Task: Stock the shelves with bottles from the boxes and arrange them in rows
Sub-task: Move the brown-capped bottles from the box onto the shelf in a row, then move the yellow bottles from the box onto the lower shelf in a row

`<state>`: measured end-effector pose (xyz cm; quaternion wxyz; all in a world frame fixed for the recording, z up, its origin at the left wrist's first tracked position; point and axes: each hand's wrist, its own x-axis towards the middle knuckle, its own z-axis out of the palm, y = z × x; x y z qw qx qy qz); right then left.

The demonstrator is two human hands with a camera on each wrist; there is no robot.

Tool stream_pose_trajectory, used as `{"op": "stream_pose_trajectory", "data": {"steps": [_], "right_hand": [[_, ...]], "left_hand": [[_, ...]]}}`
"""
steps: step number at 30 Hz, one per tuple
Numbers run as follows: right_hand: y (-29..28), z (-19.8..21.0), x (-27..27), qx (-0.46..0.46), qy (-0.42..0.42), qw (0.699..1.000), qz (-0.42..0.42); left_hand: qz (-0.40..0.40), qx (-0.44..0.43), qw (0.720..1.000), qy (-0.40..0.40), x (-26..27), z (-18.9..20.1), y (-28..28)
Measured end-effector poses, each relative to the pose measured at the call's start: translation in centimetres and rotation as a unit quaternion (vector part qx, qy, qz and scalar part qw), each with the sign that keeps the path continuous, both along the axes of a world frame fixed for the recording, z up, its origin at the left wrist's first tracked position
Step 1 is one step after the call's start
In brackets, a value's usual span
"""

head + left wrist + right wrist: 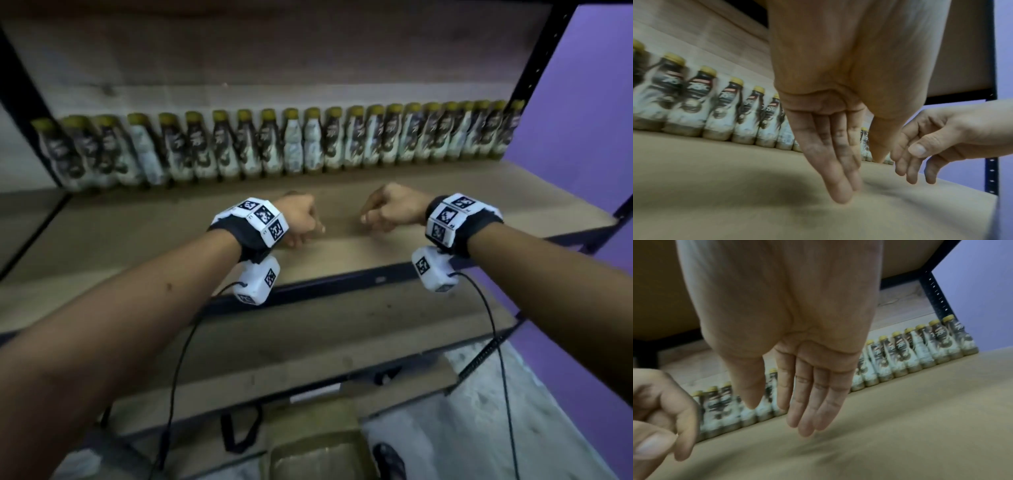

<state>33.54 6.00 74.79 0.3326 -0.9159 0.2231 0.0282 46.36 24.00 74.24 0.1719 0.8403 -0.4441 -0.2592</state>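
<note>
Bottles stand in one row along the back of the shelf; left hand and right hand hover before them, fingers relaxed, holding nothing.

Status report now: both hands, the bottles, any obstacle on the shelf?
Left hand and right hand open, empty, over the shelf board. Row of yellow-capped bottles upright along the back. Nothing in the way in front.
</note>
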Motion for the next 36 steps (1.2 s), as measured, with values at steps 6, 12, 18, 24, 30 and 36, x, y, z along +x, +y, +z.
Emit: {"op": "stream_pose_trajectory", "data": {"steps": [6, 12, 18, 24, 30, 36], "right_hand": [[10.1, -2.8, -4.1, 0.115, 0.006, 0.992, 0.060], [16.0, -11.7, -7.8, 0.190, 0.055, 0.977, 0.076], [16.2, -23.5, -13.2, 0.237, 0.194, 0.950, 0.062], [12.6, -34.0, -20.8, 0.304, 0.312, 0.900, 0.012], [11.0, -44.2, -26.1, 0.435, 0.345, 0.819, -0.147], [11.5, -53.5, -29.2, 0.500, 0.332, 0.758, -0.254]], "left_hand": [[-0.051, 0.041, 0.991, 0.114, -4.0, -3.6, 9.3], [-0.050, 0.120, 0.983, 0.132, -9.3, -14.7, 13.2], [0.077, 0.188, 0.955, 0.217, -15.6, -25.6, 15.0], [0.157, 0.252, 0.926, 0.234, -22.8, -34.6, 14.4], [0.228, 0.336, 0.889, 0.213, -27.2, -42.8, 16.0], [0.236, 0.367, 0.862, 0.256, -29.9, -51.2, 19.7]]}}
